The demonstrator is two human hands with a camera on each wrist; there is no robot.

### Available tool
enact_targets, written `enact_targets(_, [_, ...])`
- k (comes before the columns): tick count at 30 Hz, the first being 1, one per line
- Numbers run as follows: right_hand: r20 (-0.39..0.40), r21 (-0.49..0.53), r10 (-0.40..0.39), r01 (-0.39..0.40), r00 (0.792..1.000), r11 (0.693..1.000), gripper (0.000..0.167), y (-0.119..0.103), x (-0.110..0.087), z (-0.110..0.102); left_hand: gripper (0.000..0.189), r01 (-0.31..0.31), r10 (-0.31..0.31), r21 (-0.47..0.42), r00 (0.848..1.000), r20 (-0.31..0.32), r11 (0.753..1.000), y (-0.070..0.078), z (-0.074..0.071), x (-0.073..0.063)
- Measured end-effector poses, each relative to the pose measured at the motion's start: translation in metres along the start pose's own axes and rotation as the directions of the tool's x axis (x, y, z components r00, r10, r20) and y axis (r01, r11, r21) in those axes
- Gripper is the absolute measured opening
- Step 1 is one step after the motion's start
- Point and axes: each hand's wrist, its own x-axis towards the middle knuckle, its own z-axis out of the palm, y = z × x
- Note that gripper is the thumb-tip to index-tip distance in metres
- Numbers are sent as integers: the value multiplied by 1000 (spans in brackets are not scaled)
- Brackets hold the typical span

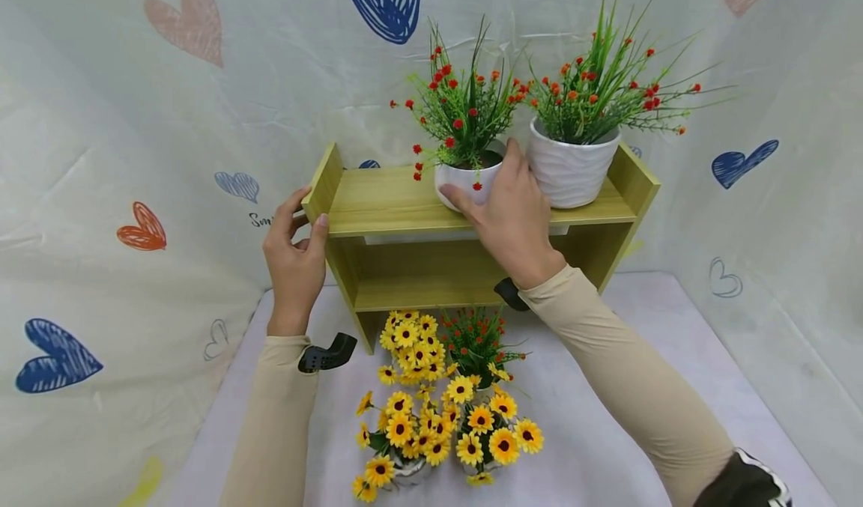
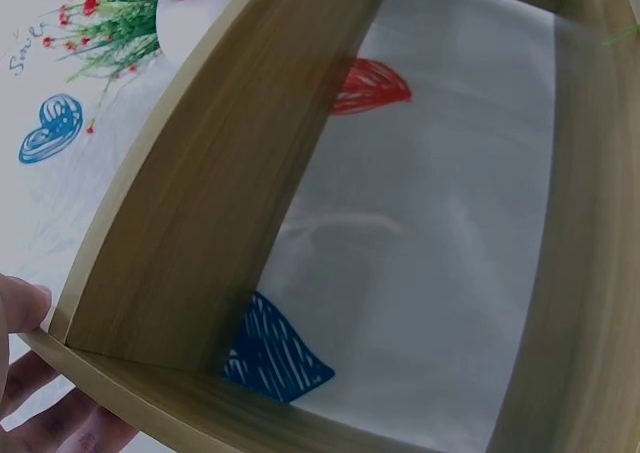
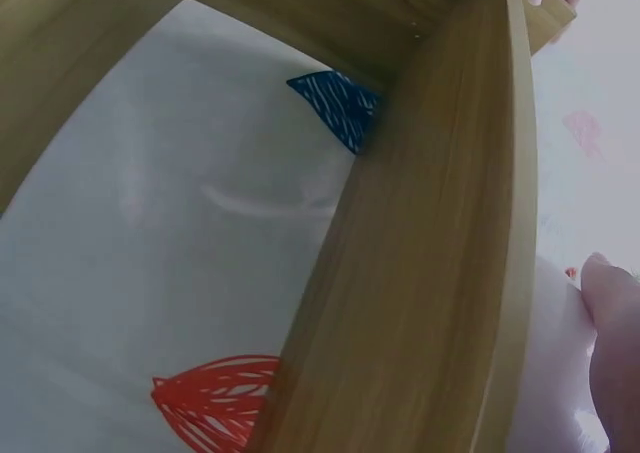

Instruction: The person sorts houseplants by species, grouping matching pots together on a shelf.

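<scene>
A two-tier wooden shelf (image 1: 404,200) stands at the back of the table. At its top left corner my left hand (image 1: 294,260) grips the side panel, thumb in front and fingers behind. The left wrist view shows the thumb (image 2: 22,303) on that edge. On the top board, my right hand (image 1: 515,219) holds a white flowerpot (image 1: 458,181) of red flowers and grass, thumb at its front and fingers round its right side. Right beside it stands a larger white ribbed pot (image 1: 573,166) with a similar plant. In the right wrist view only the thumb (image 3: 612,313) shows near the pot.
Pots of yellow sunflowers (image 1: 418,432) and one red-flowered plant (image 1: 475,342) stand on the white tablecloth (image 1: 573,432) before the shelf. A pale curtain (image 1: 101,117) with printed hearts hangs behind and at the sides. The shelf's lower board (image 1: 418,278) lies beneath the top one.
</scene>
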Motion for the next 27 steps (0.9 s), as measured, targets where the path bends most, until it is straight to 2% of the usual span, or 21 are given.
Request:
enact_targets(6, [-16,24,-45,45,999,999,114,3,-5,1,44,-4,4,-2,1000,-3,1000,-2,0,0])
enact_targets(12, [-57,19,-129,130,990,991,111,10,-33,-13,44,-1,1,-11,1000,-1,1000,-3,0,-1])
enact_targets(14, [-102,24,-176,179,979,983,106,16,-45,-19,44,0,0,-13,1000,-2,1000,-3,0,-1])
enact_targets(18, [-205,53,-281,298,938,953,91,35,-67,-27,44,3,-3,-12,1000,-4,1000,-2,0,1])
enact_targets(21, [-229,91,-321,349,919,933,85,58,-84,-28,44,7,-7,-14,1000,-2,1000,-1,-1,1])
enact_targets(24, [-206,124,-320,349,925,929,82,83,-102,-24,44,6,-6,-16,1000,-1,1000,-2,0,1])
enact_targets(27, [-151,115,-283,301,947,947,84,109,-123,-16,44,3,-3,-17,1000,1,1000,-2,0,1])
